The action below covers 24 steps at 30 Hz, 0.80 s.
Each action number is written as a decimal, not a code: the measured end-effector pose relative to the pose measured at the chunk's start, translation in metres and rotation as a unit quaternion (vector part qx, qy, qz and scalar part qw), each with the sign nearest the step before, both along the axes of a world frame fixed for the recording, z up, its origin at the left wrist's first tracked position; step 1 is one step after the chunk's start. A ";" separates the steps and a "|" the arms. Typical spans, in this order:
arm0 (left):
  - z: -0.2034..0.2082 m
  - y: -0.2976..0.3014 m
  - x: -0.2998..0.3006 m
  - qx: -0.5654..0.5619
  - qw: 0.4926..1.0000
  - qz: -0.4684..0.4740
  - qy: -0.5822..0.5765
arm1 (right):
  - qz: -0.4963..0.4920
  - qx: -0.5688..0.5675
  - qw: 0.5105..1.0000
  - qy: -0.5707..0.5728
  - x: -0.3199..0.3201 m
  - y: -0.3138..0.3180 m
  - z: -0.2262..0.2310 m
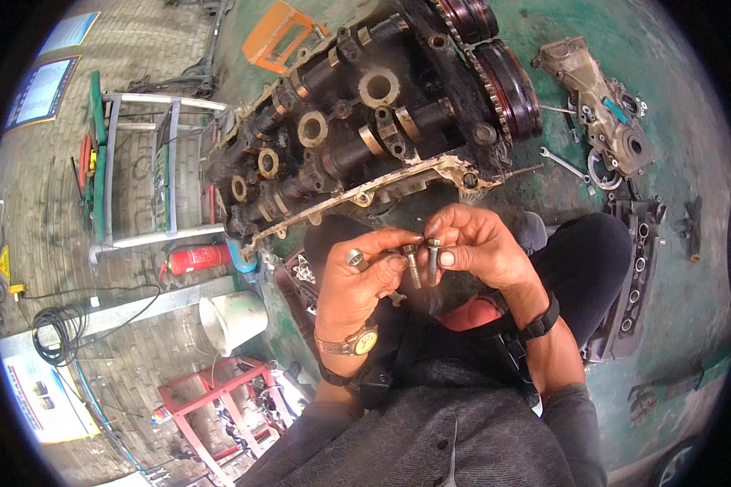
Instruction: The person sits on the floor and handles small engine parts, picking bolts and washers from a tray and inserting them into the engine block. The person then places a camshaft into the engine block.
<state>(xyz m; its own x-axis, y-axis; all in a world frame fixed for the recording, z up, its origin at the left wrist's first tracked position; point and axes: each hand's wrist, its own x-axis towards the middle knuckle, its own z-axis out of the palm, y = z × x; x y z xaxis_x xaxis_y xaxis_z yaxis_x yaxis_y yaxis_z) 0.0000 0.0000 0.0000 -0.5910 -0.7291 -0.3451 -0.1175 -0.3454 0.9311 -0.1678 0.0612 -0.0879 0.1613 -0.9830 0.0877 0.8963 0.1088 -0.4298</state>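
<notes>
Close together in front of me, my two hands each pinch a bolt. A long flanged bolt sits between the thumb and finger of my left hand, head up and slightly tilted. My right hand grips a second bolt upright, right beside the first one. A metal tool's round end pokes out of my left hand, its shaft mostly hidden by the palm. Just beyond my fingers lies an oily engine cylinder head with camshafts and cam sprockets; neither hand touches it.
On the green floor at right are a combination wrench, a metal engine cover and a long dark valve cover. At left stand a fire extinguisher, a white bucket, and a red frame. An orange stool is behind the engine.
</notes>
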 end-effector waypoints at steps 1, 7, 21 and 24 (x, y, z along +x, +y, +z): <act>-0.001 0.000 0.000 -0.001 1.000 0.003 -0.001 | 0.001 0.001 1.000 0.001 0.000 0.001 0.000; -0.002 0.000 0.000 0.001 1.000 -0.001 0.002 | -0.001 0.001 1.000 0.029 -0.001 0.001 -0.003; 0.013 0.000 -0.008 0.010 0.999 0.023 0.044 | -0.020 -0.007 1.000 0.009 0.005 0.001 -0.007; 0.021 -0.001 -0.006 -0.003 0.999 0.002 0.049 | -0.023 -0.009 1.000 0.010 0.006 0.001 -0.007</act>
